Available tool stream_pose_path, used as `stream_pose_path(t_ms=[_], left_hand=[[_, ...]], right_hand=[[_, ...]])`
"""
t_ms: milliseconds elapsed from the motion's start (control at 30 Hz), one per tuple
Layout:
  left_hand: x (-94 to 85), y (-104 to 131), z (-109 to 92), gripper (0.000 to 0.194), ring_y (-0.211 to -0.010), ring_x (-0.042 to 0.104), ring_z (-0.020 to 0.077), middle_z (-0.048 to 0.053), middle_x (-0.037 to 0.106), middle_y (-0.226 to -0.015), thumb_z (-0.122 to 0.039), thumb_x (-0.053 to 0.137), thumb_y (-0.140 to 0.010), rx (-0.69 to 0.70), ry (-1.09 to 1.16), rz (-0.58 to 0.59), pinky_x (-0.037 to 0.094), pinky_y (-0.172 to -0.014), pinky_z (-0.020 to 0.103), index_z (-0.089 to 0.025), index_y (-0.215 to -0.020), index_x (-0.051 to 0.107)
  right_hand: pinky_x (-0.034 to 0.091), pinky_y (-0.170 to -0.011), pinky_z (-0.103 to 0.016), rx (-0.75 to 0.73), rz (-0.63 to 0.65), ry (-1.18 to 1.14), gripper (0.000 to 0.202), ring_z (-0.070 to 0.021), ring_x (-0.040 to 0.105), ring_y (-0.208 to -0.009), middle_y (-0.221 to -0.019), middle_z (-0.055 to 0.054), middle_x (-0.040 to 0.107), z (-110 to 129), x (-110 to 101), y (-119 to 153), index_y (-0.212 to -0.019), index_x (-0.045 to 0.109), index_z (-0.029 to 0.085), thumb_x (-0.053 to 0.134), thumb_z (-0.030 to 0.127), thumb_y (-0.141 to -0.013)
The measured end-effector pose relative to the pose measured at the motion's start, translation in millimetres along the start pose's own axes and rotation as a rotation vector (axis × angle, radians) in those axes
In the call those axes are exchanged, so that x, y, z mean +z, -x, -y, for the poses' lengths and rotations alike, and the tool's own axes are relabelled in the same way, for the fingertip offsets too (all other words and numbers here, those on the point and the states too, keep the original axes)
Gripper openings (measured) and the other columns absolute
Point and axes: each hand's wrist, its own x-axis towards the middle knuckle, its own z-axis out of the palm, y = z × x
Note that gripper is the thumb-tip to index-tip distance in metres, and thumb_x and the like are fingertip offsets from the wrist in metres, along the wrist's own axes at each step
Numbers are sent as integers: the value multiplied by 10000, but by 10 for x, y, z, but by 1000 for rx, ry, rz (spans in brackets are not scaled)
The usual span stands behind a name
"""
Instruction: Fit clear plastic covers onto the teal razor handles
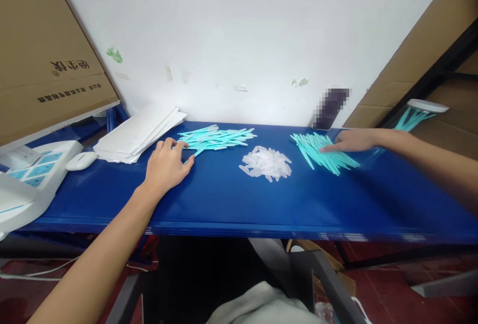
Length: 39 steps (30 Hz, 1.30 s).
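Note:
My left hand [166, 164] rests on the blue table at the left end of a pile of turquoise sticks with whitish tips [220, 137]; its thumb and fingers are apart, near the closest sticks. Over the right pile of turquoise sticks [324, 154] lies my right hand [353, 140], somewhat blurred, its fingers spread on the sticks. Between the two piles sits a heap of small translucent white pieces [266, 163].
White flat bags [138, 132] lie at the back left, beside a white oval object [81, 161] and a white power strip [45, 169]. A dark phone-like object [330, 109] leans on the wall. A clear container of sticks [413, 119] stands at the right.

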Motion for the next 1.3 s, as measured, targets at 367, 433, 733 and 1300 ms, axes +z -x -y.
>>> stream_pose_path(t_ms=[367,433,733,1300], left_hand=[[125,-108,-17,604,-1396,426,396,194,463,-1535,-471,412,-1000,35,7,61,435,-1027,570,-181,-1528,452],[152,-165,7,644,-1444,376,395,179,419,-1589,-506,400,-1004,15,66,138,398,-1066,600,-192,-1566,394],[214,-252,11,501,-1288,475,379,171,522,-1405,-482,488,-996,-28,112,148,406,-1047,563,-221,-1412,591],[-43,-109,433,362,-802,684,269,71,714,-855,-380,513,-966,0,268,311,486,-763,361,-133,-1198,638]], right_hand=[[402,-762,-373,-81,-58,-15,506,-281,629,-855,-975,-176,701,-76,334,3,-867,609,166,441,630,-977],[401,-780,-368,-90,-70,-23,489,-273,629,-880,-1007,-181,701,-62,345,-31,-885,614,164,406,590,-1004],[351,-658,-364,-58,-626,-78,486,-296,632,-862,-939,-184,710,641,131,271,-1064,636,156,354,549,-1018],[464,-742,-363,-803,-453,237,462,-333,632,-1123,-1341,-194,599,2566,-32,-327,-1426,531,155,482,308,-992]])
